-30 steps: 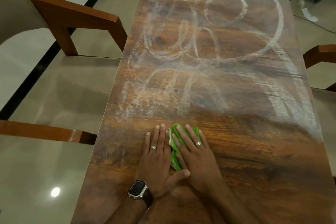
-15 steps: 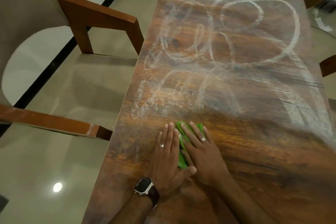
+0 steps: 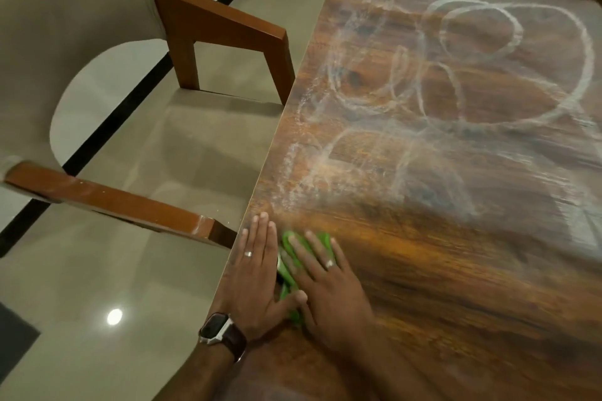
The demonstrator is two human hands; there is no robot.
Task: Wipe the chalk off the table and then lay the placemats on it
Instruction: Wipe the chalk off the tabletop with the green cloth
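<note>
Both hands (image 3: 257,273) (image 3: 329,290) press flat, fingers straight, on the green cloth (image 3: 288,273), an armchair (image 3: 97,107) beside the table (image 3: 456,270).

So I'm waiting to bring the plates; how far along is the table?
Early. The near strip of table looks wiped. Both hands, left and right, press the green cloth flat. Chalk covers the far part; no placemats in view.
</note>
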